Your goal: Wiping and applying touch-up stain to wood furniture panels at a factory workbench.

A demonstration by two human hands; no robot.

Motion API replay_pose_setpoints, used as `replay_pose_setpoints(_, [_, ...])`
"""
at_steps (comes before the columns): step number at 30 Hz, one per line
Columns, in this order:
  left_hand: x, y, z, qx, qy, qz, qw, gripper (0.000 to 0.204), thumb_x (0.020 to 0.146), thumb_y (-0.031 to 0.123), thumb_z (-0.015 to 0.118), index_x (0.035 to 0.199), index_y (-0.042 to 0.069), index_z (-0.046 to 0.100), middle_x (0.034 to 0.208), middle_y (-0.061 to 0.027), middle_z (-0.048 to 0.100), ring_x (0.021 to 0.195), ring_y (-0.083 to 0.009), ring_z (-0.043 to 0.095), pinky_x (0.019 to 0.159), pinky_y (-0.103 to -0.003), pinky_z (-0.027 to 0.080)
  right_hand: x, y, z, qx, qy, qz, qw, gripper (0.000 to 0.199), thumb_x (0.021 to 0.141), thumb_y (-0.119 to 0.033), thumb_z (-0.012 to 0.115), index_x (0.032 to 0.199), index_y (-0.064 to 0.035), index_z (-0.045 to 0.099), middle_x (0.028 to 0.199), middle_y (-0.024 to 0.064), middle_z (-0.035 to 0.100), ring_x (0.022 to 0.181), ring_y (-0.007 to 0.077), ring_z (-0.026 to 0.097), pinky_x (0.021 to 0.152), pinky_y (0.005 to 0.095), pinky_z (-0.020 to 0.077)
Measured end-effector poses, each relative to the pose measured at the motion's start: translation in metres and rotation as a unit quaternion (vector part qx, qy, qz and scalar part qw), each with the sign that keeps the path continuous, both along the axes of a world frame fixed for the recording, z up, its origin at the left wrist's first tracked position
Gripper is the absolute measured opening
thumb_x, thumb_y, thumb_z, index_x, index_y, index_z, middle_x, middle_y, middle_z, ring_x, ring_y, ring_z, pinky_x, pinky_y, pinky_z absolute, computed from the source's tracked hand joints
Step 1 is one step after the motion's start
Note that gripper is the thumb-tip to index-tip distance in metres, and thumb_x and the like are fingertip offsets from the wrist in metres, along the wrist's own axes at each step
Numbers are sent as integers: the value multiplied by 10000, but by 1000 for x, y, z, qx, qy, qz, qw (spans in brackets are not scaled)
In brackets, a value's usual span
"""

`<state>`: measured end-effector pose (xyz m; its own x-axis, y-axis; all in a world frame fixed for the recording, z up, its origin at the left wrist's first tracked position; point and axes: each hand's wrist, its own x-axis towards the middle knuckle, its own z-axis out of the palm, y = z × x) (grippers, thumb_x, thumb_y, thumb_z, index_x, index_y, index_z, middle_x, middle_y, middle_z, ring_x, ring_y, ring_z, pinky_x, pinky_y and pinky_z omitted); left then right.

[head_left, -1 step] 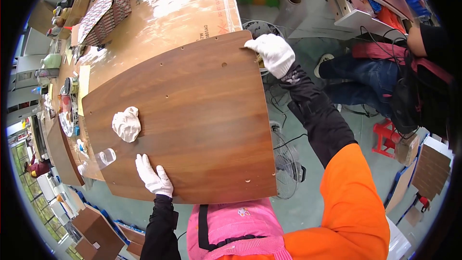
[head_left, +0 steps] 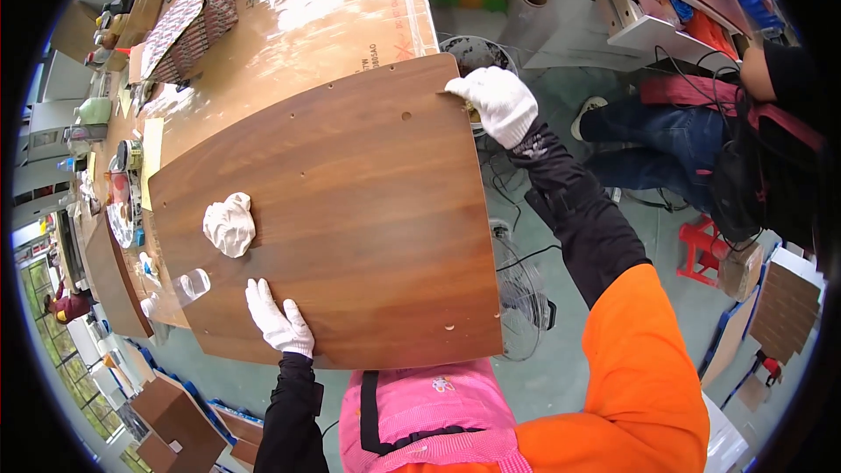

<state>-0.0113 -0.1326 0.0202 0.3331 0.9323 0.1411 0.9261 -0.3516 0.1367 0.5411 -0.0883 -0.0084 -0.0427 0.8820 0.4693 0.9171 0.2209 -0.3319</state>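
Note:
A large brown wood-grain panel (head_left: 368, 210) with small holes lies in front of me on a cardboard-covered table. My left hand (head_left: 280, 320), in a white glove, rests flat on it near its close edge, fingers stretched out. At the far right corner my right hand (head_left: 498, 105), also gloved, grips the panel's edge with the thumb on top; its other fingers are partly hidden. A crumpled white cloth (head_left: 229, 224) sits on the panel beyond my left hand. Beside the panel's left edge lies a clear plastic bottle (head_left: 189, 286).
Brown cardboard (head_left: 307, 26) under shiny film covers the table. A standing fan (head_left: 520, 298) and a bucket (head_left: 477, 52) are right of the panel. Another person (head_left: 657, 144) is at the right, near a red stool (head_left: 699, 250). Jars and bottles crowd the table's left side.

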Motion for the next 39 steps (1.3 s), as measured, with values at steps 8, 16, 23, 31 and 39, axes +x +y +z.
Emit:
replay_pose_setpoints(8, [-3, -2, -7, 18, 5, -6, 1000, 575, 1069, 339, 465, 1543, 13, 441, 1615, -213, 400, 1501, -390, 359, 1248, -486, 248, -47, -91, 10, 22, 53, 14, 998, 256, 863, -113, 658, 1099, -146, 752, 868, 51, 690, 785, 253, 665, 737, 374, 536])
replay_pose_setpoints(16, [-11, 1, -11, 38, 0, -13, 999, 575, 1036, 312, 515, 1538, 37, 454, 1598, -210, 423, 1479, -405, 382, 1236, -506, 273, -106, -201, 27, -48, 130, 36, 990, 216, 831, -100, 683, 1035, -114, 752, 814, 56, 683, 728, 258, 650, 665, 387, 496])
replay_pose_setpoints(23, [-18, 1, -19, 42, 4, -22, 999, 576, 1044, 338, 510, 1539, 48, 459, 1603, -192, 425, 1484, -390, 379, 1239, -496, 270, -161, -305, 45, -110, 155, 53, 980, 218, 809, -98, 709, 1024, -61, 707, 721, 55, 574, 656, 254, 621, 576, 389, 483])
replay_pose_setpoints(31, [-18, 3, -19, 49, 3, -18, 999, 587, 1009, 318, 576, 1530, 72, 465, 1588, -204, 439, 1472, -405, 388, 1231, -513, 278, -260, -430, 73, -257, 284, -49, 922, 328, 799, -29, 719, 1112, -122, 750, 987, 47, 759, 836, 226, 718, 733, 365, 548])
replay_pose_setpoints(39, [150, -1, 19, -48, -81, -270, 958, 640, 884, 318, 695, 1460, 94, 532, 1541, -212, 488, 1464, -414, 392, 1217, -547, 263, -341, -353, 123, -140, 538, -331, 763, 178, 969, 76, 588, 1107, 45, 695, 936, 72, 686, 792, 122, 654, 755, 260, 540])
